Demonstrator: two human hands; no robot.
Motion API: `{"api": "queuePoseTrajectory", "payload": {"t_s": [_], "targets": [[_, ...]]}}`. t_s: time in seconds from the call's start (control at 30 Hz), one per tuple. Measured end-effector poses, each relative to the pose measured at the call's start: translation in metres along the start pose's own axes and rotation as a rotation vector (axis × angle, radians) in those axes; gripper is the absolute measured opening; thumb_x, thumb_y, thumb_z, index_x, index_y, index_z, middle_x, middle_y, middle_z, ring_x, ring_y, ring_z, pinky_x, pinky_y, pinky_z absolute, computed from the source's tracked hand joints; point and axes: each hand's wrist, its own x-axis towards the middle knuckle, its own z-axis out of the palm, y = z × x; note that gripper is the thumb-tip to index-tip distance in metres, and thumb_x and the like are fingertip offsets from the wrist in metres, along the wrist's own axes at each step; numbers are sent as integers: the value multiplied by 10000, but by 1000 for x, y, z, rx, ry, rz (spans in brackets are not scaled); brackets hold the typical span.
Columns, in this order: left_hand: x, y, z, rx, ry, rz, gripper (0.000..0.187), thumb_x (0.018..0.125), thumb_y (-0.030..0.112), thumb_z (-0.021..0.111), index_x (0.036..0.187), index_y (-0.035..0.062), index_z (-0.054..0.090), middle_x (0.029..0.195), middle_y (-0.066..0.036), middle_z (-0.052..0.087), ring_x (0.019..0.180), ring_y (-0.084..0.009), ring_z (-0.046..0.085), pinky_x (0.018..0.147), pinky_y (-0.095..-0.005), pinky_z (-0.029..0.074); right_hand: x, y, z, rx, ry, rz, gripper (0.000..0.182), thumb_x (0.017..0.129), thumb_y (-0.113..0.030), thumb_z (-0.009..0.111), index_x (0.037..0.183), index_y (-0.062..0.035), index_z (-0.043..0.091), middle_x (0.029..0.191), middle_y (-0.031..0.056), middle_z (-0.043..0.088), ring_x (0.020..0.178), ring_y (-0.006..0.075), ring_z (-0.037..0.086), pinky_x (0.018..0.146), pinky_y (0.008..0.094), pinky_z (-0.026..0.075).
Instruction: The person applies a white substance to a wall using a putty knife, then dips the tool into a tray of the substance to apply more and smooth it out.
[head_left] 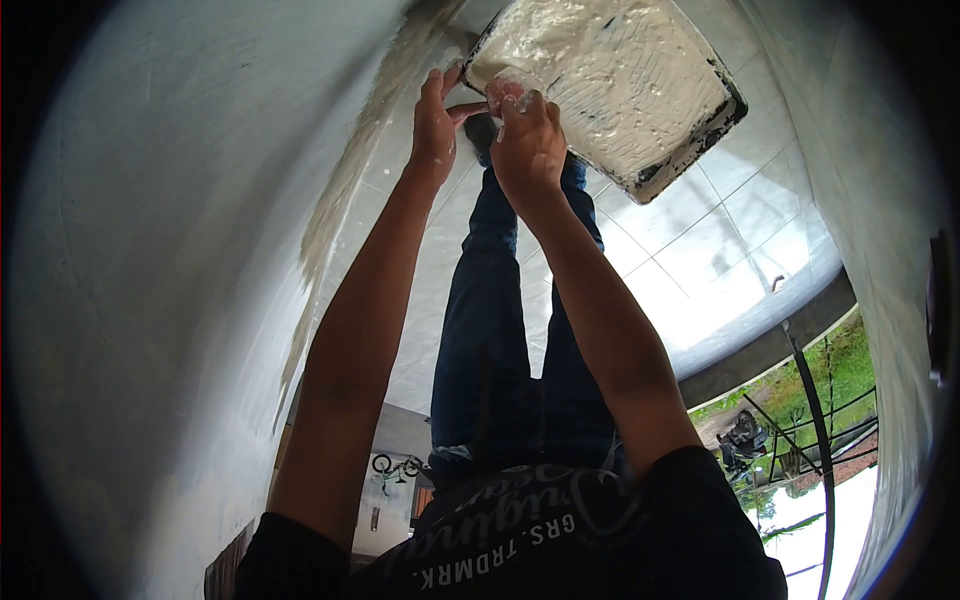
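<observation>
My left hand (434, 130) is open beside the near left corner of the tray, its fingers apart and spotted with white paste. Just to its right, my right hand (528, 145) is closed on a small reddish piece (506, 90) coated with the same paste; its exact shape is partly hidden by the fingers. A dark-rimmed tray (738, 103) lies tilted beyond and right of my hands, filled with thick, ridged white paste (625, 80). Both hands are near its left side, and whether the left touches the rim I cannot tell.
A pale wall (170, 230) rises on the left, with a rough strip (345, 190) along its base. Light tiles (690, 250) cover the floor below the tray. My legs (480, 330) are under my forearms. A motorcycle (742, 437) and black railing stand outside at lower right.
</observation>
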Motion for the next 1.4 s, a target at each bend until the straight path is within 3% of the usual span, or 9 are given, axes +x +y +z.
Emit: {"api": "queuePoseTrajectory", "payload": {"t_s": [0.23, 0.4, 0.63, 0.7, 1.13, 1.2, 1.3, 1.37, 1.4], "targets": [[0, 2, 2, -26, 3, -15, 751, 952, 567, 302, 1459, 17, 362, 1415, -63, 469, 1041, -257, 628, 1132, -459, 191, 1, 9, -8, -29, -40, -120, 194, 723, -10, 621, 909, 10, 670, 1015, 162, 582, 960, 334, 582, 801, 402, 530], [0, 4, 0, -13, 45, -39, 797, 937, 577, 322, 1451, -31, 347, 1399, -87, 479, 994, -247, 639, 1094, -425, 274, -9, 12, -9, -22, 80, -223, 253, 713, -14, 648, 965, 3, 656, 1003, 149, 577, 937, 310, 591, 775, 404, 536], [1, 3, -3, -33, 22, -43, 834, 916, 592, 352, 1460, -39, 324, 1409, -105, 468, 1012, -251, 638, 1073, -410, 316, -27, 12, -23, 16, -17, -193, 355, 688, -17, 676, 1040, 3, 635, 1023, 149, 583, 948, 306, 592, 779, 396, 531], [0, 4, -2, -37, 10, -38, 850, 906, 603, 355, 1462, -39, 320, 1443, -107, 430, 1033, -258, 636, 1089, -404, 296, -31, 14, -26, 41, -64, -213, 403, 712, -45, 701, 1107, -30, 626, 1133, 227, 581, 997, 373, 605, 787, 429, 548], [-3, 6, -1, -52, -30, -41, 750, 952, 554, 330, 1498, 53, 207, 1524, -89, 355, 1027, -308, 672, 1138, -465, 150, -65, 20, -66, 130, -47, -197, 396, 702, -6, 682, 1095, -24, 638, 992, 158, 568, 931, 329, 590, 745, 414, 524], [-7, 9, 3, 11, 2, -31, 896, 898, 646, 303, 1482, -33, 274, 1507, -127, 345, 1153, -325, 592, 1156, -452, 161, -63, 24, -79, 253, 34, -76, 358, 708, 59, 670, 1061, -2, 668, 892, 169, 616, 816, 338, 612, 710, 387, 524], [-5, 7, 0, 16, -41, -12, 891, 905, 644, 294, 1484, -34, 266, 1500, -124, 361, 1189, -342, 567, 1160, -460, 142, -53, 39, -89, 602, 110, 308, 239, 781, 11, 667, 1018, 36, 678, 868, 123, 660, 717, 187, 640, 633, 299, 508], [-4, 3, 0, -3, -35, -15, 885, 908, 643, 293, 1486, -28, 267, 1497, -123, 367, 1204, -349, 555, 1162, -461, 136, -37, 49, -102, 867, -44, 718, 223, 807, -28, 679, 1015, 52, 682, 821, 61, 681, 651, 95, 581, 570, 243, 460], [-3, 3, 1, -18, -26, -17, 880, 910, 642, 292, 1487, -21, 267, 1494, -122, 373, 1219, -356, 544, 1163, -461, 130, -35, 56, -96, 1010, 23, 737, 208, 806, -30, 675, 999, 47, 691, 788, 15, 674, 610, 55, 519, 533, 225, 409]]}}
